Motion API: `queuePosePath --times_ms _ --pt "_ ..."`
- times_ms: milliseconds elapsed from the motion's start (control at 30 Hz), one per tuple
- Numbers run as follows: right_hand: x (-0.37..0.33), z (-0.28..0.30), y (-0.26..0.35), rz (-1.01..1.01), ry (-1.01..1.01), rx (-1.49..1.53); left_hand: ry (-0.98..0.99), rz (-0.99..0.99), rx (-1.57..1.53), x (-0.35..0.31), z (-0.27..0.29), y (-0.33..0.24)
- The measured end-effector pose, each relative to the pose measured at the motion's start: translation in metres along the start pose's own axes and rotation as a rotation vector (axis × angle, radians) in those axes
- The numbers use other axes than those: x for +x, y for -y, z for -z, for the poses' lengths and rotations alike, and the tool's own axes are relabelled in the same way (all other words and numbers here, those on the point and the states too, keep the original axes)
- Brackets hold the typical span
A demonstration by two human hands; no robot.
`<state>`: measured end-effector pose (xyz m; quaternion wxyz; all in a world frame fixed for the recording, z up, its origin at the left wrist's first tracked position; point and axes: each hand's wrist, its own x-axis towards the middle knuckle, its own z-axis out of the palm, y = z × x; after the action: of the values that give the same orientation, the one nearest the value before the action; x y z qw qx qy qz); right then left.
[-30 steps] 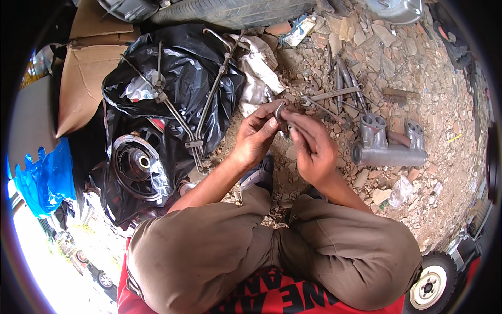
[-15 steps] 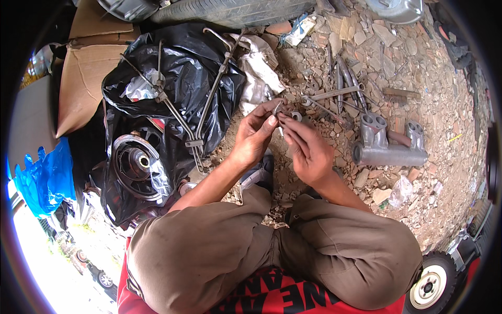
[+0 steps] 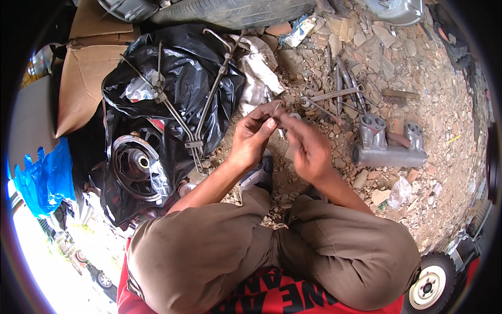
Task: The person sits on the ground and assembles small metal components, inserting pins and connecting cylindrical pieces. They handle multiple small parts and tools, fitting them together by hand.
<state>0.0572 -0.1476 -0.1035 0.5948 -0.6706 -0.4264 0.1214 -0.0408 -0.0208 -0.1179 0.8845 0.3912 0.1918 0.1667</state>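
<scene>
My left hand (image 3: 252,138) is closed in a pinch over the ground between my knees. Between its fingertips shows a small, thin, pale piece (image 3: 277,107), too little of it visible to name. My right hand (image 3: 312,150) meets it from the other side, its fingertips close to the same piece. Motion smears those right fingers, so their grip is unclear. Just beyond the left fingers lies a whitish rag (image 3: 257,65). Right of the hands, a combination spanner (image 3: 334,94) rests across several metal rods (image 3: 347,79).
A grey metal manifold with paired round ports (image 3: 389,156) lies on the rubble at right. To the left, a black plastic bag (image 3: 180,68) carries linked metal rods (image 3: 175,112), near a round metal drum (image 3: 119,166). A tyre (image 3: 230,14) borders the far side.
My right hand has shifted slightly, its fingers now blurred and lifted over the left fingertips. My left hand keeps its pinch almost in place.
</scene>
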Motion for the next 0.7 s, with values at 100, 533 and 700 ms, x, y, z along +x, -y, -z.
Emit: queuePosePath --times_ms 100,533,700 --pt "0.005 0.001 0.012 0.005 0.024 0.015 -0.015 0.015 0.008 -0.004 0.005 0.004" --pt "0.011 0.005 0.015 -0.179 0.056 0.149 -0.013 0.026 -0.014 -0.002 0.007 0.006" --pt "0.008 0.000 0.013 -0.150 0.072 0.259 -0.029 -0.008 0.087 -0.003 0.008 0.003"
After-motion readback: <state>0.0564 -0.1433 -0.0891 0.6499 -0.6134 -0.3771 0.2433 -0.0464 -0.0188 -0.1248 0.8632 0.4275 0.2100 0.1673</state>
